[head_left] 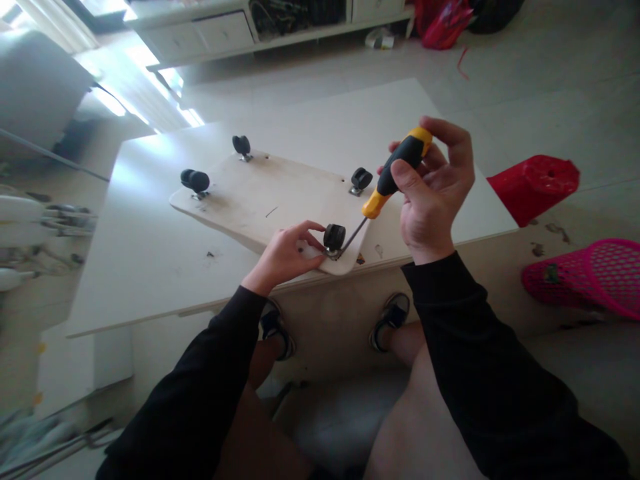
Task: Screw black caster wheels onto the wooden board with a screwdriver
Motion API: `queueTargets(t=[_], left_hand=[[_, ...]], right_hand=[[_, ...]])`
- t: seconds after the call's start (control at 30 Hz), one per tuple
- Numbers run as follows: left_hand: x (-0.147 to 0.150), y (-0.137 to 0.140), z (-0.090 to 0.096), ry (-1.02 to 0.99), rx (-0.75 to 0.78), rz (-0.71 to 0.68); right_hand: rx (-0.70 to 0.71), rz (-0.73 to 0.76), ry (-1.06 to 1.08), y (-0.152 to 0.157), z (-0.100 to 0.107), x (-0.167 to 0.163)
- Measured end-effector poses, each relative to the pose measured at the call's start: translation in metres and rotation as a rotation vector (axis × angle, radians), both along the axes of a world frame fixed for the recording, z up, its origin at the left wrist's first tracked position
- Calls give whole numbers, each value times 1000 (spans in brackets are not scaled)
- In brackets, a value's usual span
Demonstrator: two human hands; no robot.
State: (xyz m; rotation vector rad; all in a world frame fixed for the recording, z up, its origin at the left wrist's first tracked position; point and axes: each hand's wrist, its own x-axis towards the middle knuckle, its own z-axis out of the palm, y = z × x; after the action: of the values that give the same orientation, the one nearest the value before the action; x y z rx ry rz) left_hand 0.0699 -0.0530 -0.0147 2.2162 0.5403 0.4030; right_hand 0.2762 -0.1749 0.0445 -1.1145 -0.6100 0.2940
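Note:
My right hand [435, 183] is closed round the black and yellow handle of a screwdriver [400, 167]. The shaft slants down to the left, its tip at the metal plate under a black caster wheel [334, 237]. Fingers and thumb of my left hand [293, 253] grip that caster from its left side, near its base. The caster stands on the near right corner of a pale wooden board [280, 187], which lies on a white table [150, 267]. More casters stand at the board's other corners: one at far right [361, 179], one at far left [241, 145], one at near left [195, 180].
Beyond the table runs a white cabinet [200, 37] with drawers. Off the table's right end are a red bin [535, 187] and a pink mesh basket [590, 277]. A red bag [443, 23] lies on the floor at the back. A small dark bit [210, 255] lies on the tabletop.

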Motion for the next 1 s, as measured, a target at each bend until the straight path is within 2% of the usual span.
queueTargets(t=[0.23,0.43,0.73,0.87,1.0], left_hand=[[-1,-1,0,-8,26,-15],[-1,-1,0,-12,20,-15],[0,-3,5,-3,50,0],[2,-4,7,-14,59,-13],[1,-4,8,-32,66,-35]], right_hand=[[-49,11,20,-1,0,0],[-78,-2,122,1,1,-5],[-107,66,126,-2,10,-14],[-155,112,82,-6,18,-20],[-116,129,-53,-9,22,-22]])
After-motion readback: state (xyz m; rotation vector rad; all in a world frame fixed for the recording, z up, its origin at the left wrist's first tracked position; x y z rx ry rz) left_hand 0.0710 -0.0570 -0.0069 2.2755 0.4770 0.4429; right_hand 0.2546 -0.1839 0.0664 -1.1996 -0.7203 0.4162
